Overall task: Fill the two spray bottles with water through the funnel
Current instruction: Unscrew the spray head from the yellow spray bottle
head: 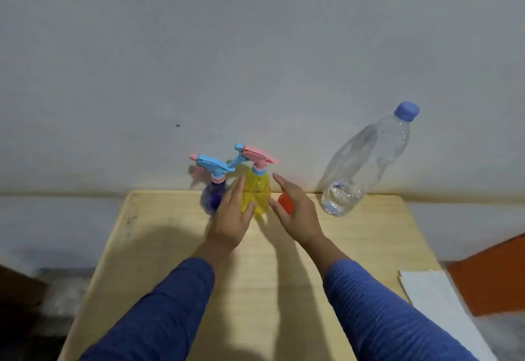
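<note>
Both open hands reached for the yellow bottle [257, 194] at the table's [170, 247] far edge.
Left hand [231, 215] touched it, right hand [295, 212] hovered; next, unscrew its sprayer; the red thing [285, 202] was perhaps the funnel.

Small red plastic funnel [285, 203] mostly hidden behind right hand [297, 212]; shape unclear. Translucent purple spray bottle [208, 198] partly covered by left hand [231, 218]. White paper sheet [443, 309] cut off at bottom edge.
</note>
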Demonstrator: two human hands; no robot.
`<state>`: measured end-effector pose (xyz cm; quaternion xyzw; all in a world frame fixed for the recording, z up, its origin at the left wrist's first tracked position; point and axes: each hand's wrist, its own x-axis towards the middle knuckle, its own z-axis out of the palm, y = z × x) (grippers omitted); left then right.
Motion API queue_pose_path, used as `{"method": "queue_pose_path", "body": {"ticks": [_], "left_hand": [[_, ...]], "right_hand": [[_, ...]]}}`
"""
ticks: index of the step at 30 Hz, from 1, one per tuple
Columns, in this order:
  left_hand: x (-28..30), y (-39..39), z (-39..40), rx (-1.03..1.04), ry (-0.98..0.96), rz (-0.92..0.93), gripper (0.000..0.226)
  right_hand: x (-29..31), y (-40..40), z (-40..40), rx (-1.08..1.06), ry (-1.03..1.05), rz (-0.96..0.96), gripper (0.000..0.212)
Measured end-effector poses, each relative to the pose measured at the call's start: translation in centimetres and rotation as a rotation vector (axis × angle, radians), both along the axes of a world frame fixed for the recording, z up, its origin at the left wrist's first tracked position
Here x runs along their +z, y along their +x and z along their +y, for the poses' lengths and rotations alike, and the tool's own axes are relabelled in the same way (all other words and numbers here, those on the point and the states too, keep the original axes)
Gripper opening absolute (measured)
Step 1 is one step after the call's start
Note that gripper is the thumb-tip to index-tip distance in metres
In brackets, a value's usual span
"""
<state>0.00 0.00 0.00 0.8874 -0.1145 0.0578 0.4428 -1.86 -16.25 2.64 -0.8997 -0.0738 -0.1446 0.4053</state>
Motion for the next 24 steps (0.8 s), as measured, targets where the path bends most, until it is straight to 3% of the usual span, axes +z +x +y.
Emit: {"method": "queue_pose_path", "body": {"ticks": [7,13,24], "left_hand": [[-2.3,2.0,-1.9,-0.014,-0.158,-0.003,0.07],[-3.2,2.4,-2.0,0.075,-0.239,-0.018,0.054],[-1.6,0.3,-2.3,0.116,-0.217,-0.07,0.057]], "right_hand": [[-2.7,3.0,0.1,0.073,0.055,0.017,0.064],[-4.4,4.8,0.0,0.075,0.132,0.043,0.059],[-3.1,2.5,-0.1,0.019,0.167,0.016,0.056]]}}
